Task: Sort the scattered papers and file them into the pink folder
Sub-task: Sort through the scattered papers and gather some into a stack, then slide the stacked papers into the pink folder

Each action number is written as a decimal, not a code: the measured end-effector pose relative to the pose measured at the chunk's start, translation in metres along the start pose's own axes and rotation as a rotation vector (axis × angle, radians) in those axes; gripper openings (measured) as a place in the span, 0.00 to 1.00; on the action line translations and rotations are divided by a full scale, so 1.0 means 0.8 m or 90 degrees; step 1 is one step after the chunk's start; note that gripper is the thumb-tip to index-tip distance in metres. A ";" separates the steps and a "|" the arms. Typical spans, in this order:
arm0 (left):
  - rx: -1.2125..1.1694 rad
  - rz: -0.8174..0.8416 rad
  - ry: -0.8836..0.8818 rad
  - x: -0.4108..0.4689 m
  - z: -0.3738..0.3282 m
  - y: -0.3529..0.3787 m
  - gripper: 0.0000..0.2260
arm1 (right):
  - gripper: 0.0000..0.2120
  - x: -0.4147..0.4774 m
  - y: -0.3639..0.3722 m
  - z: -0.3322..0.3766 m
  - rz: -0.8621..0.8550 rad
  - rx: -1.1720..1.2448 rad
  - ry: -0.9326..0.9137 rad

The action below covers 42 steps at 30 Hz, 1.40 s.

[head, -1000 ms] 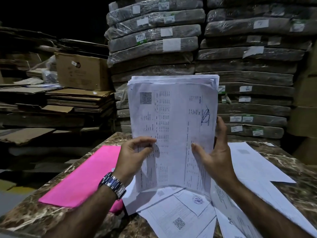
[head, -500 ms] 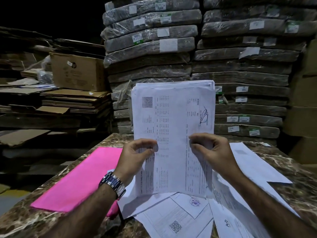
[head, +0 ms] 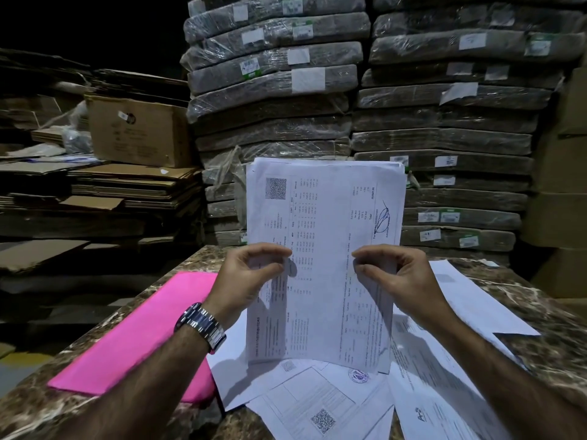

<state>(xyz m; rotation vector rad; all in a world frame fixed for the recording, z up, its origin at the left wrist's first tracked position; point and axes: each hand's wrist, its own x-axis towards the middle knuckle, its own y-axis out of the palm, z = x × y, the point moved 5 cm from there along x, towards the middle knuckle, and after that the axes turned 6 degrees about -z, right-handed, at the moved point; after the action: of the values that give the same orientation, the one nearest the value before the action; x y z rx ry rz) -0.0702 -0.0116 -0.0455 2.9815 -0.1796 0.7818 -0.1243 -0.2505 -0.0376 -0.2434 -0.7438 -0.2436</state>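
A stack of printed white papers (head: 327, 223) stands upright on its lower edge above the table. My left hand (head: 251, 277), with a metal watch on its wrist, pinches the stack's left side. My right hand (head: 394, 277) pinches its right side at the same height. The pink folder (head: 143, 331) lies closed and flat on the table's left part, beside my left forearm. Several loose papers (head: 320, 404) lie scattered on the table under and to the right of the stack; some overlap the folder's near right corner.
The brown marble table (head: 546, 350) fills the lower view. Tall piles of plastic-wrapped bundles (head: 279, 77) rise right behind it. Flattened cardboard and a cardboard box (head: 136, 131) are stacked at the left. More boxes stand at the right edge.
The stack has come lower, toward the table. My right hand moved from an open hold on the right edge to a pinch. My left hand keeps its pinch.
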 end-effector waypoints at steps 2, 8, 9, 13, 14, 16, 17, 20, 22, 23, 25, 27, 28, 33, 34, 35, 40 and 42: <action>0.003 -0.001 0.006 0.003 -0.003 0.000 0.11 | 0.14 0.003 -0.002 0.002 0.003 0.005 0.001; -0.014 -0.006 0.004 -0.007 0.013 0.000 0.12 | 0.14 -0.014 0.008 -0.012 0.004 0.014 0.024; -0.016 -0.011 0.007 -0.005 0.013 -0.001 0.12 | 0.14 -0.012 0.007 -0.012 -0.002 0.010 0.021; 0.006 -0.008 0.017 -0.002 0.017 -0.004 0.11 | 0.14 -0.009 0.007 -0.012 -0.003 -0.003 0.003; 0.017 -0.007 0.015 -0.004 0.022 -0.005 0.12 | 0.14 -0.013 0.009 -0.016 0.000 -0.002 0.011; 0.032 -0.014 0.003 -0.011 0.034 -0.005 0.12 | 0.13 -0.022 0.012 -0.026 0.001 -0.001 0.032; 0.035 -0.020 -0.003 -0.013 0.038 -0.005 0.12 | 0.12 -0.024 0.011 -0.030 -0.003 -0.001 0.042; 0.042 -0.023 -0.011 -0.012 0.044 -0.005 0.12 | 0.10 -0.022 0.010 -0.039 -0.008 -0.005 0.054; 0.047 -0.026 -0.006 -0.012 0.044 -0.006 0.11 | 0.09 -0.025 0.011 -0.043 -0.009 0.005 0.068; 0.050 -0.027 0.003 -0.012 0.041 -0.005 0.10 | 0.09 -0.026 0.011 -0.044 -0.013 0.011 0.075; 0.070 -0.021 0.023 -0.011 0.034 -0.004 0.10 | 0.09 -0.024 0.012 -0.044 -0.018 0.009 0.085; 0.091 -0.011 0.022 -0.009 0.032 -0.003 0.10 | 0.09 -0.020 0.013 -0.048 -0.021 -0.003 0.101; 0.093 -0.003 0.005 -0.008 0.033 -0.003 0.10 | 0.09 -0.017 0.013 -0.050 -0.021 -0.012 0.122; 0.165 0.064 -0.173 -0.010 0.074 -0.019 0.17 | 0.07 -0.024 0.034 -0.079 0.059 -0.066 0.304; 0.224 0.068 -0.213 -0.014 0.086 -0.029 0.18 | 0.07 -0.030 0.038 -0.088 0.071 -0.074 0.339; 0.272 0.061 -0.248 -0.018 0.097 -0.039 0.18 | 0.06 -0.037 0.042 -0.095 0.077 -0.082 0.373; 0.625 -0.074 -0.174 -0.026 0.119 -0.116 0.13 | 0.07 -0.057 0.046 -0.113 0.064 -0.068 0.469; 0.737 -0.085 -0.157 -0.029 0.123 -0.145 0.13 | 0.06 -0.059 0.049 -0.111 0.064 -0.068 0.469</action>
<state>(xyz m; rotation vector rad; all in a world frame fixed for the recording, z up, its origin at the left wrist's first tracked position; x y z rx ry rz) -0.0279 0.0976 -0.1454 4.0711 0.7087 0.6115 -0.0896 -0.2343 -0.1381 -0.2673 0.0105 -0.2550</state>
